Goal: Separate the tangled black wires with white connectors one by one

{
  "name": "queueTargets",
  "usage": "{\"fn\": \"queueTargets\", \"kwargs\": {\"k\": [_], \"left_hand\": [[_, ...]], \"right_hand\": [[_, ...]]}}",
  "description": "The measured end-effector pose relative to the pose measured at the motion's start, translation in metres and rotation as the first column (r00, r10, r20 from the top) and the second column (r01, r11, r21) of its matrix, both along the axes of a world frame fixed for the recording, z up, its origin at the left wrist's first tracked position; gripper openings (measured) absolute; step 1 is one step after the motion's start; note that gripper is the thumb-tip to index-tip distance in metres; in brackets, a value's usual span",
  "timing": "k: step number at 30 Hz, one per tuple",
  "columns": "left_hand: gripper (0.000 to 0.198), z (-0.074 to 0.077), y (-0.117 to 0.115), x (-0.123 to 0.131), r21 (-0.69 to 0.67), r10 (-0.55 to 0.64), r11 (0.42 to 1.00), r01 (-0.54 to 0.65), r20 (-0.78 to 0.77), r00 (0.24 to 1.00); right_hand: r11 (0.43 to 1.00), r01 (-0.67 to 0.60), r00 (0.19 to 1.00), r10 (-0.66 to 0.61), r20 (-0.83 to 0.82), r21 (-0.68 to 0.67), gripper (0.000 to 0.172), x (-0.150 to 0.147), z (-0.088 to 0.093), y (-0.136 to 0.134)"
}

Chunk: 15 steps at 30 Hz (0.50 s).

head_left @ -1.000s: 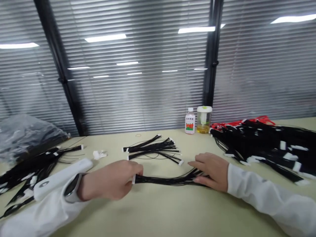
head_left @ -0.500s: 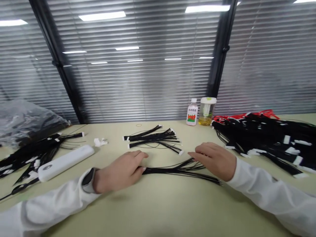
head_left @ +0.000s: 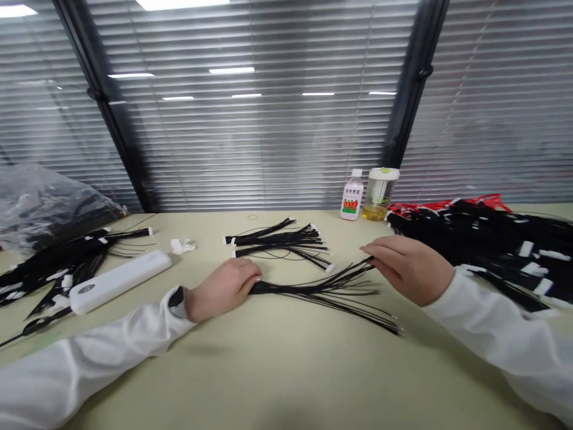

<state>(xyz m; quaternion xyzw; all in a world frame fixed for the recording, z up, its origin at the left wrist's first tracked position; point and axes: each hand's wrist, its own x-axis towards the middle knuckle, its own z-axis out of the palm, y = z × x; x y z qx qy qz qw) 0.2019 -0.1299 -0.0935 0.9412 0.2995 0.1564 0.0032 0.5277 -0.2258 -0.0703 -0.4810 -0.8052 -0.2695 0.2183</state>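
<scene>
A black wire harness (head_left: 308, 291) lies across the table in front of me, its loose wires fanning out to the right. Its left end is gripped in my left hand (head_left: 226, 289), whose fingers hide that end. My right hand (head_left: 409, 266) pinches the tips of the upper wires, lifted a little off the table. Lower strands spread freely toward the right, with small bright tips. Just beyond lie several more black wire harnesses (head_left: 277, 242) with white connectors.
At left are a white power bank (head_left: 120, 280) with a cable, a pile of black harnesses (head_left: 67, 263), a clear plastic bag (head_left: 49, 200) and small white pieces (head_left: 182, 245). A bottle (head_left: 351, 196), a cup (head_left: 380, 194) and a large harness heap (head_left: 492, 245) stand right.
My right hand has closed on the upper wire tips and raised them up and to the right. My left hand's fingers have closed further round the harness's left end. The view has tilted slightly.
</scene>
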Motion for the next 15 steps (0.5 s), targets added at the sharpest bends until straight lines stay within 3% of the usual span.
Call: {"fn": "queueTargets", "kwargs": {"k": [3, 7, 10, 13, 15], "left_hand": [[0.024, 0.000, -0.003, 0.000, -0.036, 0.042, 0.999, -0.039, 0.074, 0.996], [0.023, 0.002, -0.019, 0.009, -0.020, 0.027, 0.999, -0.025, 0.138, 0.990], [0.025, 0.006, -0.036, 0.023, 0.044, -0.071, 0.997, 0.070, 0.024, 0.997], [0.026, 0.008, -0.045, 0.045, 0.078, -0.134, 0.986, 0.145, -0.136, 0.982], [0.027, 0.007, -0.047, 0.061, 0.102, -0.123, 0.984, 0.144, -0.186, 0.975]], "right_hand": [[0.998, -0.021, 0.971, 0.007, -0.238, -0.057, 0.021, -0.005, -0.003, -0.002], [0.980, -0.088, 0.864, -0.015, -0.502, -0.181, 0.020, -0.013, -0.004, -0.006], [0.977, -0.188, 0.882, 0.123, -0.455, -0.099, 0.028, -0.027, -0.003, -0.012], [0.970, -0.235, 0.929, 0.241, -0.282, 0.055, 0.043, -0.051, -0.001, -0.025], [0.944, -0.329, 0.928, 0.328, -0.178, 0.027, 0.048, -0.071, -0.002, -0.036]]}}
